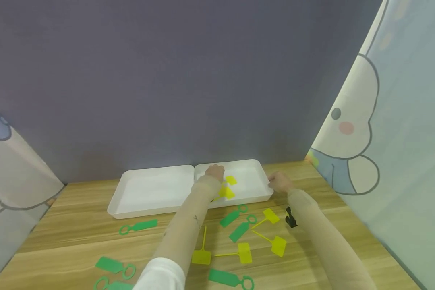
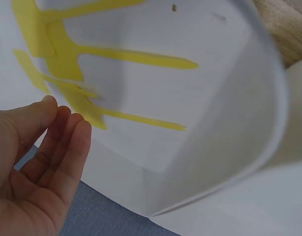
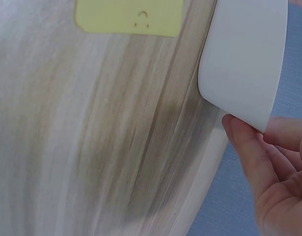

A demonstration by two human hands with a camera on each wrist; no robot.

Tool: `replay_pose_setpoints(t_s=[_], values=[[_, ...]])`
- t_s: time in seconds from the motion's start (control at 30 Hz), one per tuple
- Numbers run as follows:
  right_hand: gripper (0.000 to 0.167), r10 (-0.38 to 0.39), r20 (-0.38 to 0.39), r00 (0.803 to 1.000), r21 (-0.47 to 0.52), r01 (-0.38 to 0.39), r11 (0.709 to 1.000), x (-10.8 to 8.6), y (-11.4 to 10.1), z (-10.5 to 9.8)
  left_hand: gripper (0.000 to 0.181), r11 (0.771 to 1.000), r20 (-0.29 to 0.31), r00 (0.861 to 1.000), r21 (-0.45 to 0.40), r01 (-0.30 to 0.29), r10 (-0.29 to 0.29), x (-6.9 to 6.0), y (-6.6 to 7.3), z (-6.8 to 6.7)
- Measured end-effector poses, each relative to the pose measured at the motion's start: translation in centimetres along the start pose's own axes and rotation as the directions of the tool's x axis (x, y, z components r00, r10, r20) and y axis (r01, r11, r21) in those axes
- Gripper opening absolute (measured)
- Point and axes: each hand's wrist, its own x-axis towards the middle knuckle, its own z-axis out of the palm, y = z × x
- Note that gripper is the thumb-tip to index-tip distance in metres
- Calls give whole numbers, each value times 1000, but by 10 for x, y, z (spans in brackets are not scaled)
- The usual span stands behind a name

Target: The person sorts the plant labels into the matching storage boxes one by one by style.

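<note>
The right white tray (image 1: 248, 177) holds several yellow tags (image 2: 62, 51), some overlapping, with long thin tails. My left hand (image 1: 215, 171) is over its left part; in the left wrist view the hand (image 2: 40, 169) has loosely bent fingers beside the tags, with a gap below the thumb and nothing visible held. My right hand (image 1: 280, 182) is at the tray's right side. In the right wrist view that hand (image 3: 276, 172) pinches a corner of the tray (image 3: 244, 64) between thumb and fingers.
A second white tray (image 1: 156, 187) adjoins on the left, with nothing seen in it. Several green tags (image 1: 224, 277) and yellow tags (image 1: 245, 253) lie spread on the wooden table (image 1: 58, 245). A small black object (image 1: 291, 218) sits by the right forearm. A dark wall stands behind.
</note>
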Motion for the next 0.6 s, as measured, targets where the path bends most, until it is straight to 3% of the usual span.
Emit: replay_pose_setpoints(t_s=[0.17, 0.27, 0.47, 0.6], values=[[26, 1, 2, 1000, 2, -1, 1000, 1, 1, 0, 20, 997, -38, 999, 82, -9, 12, 14, -4, 4], [26, 5, 3, 1000, 2, -5, 1000, 2, 2, 1, 19, 996, -42, 999, 87, 0, 4, 17, -5, 3], [28, 6, 12, 1000, -5, -6, 1000, 5, 4, 2, 21, 998, -28, 999, 63, -20, 22, 8, -8, -4], [30, 4, 25, 1000, -9, -3, 1000, 6, 3, 3, 15, 999, 32, 999, -28, -34, 35, 9, -13, -7]])
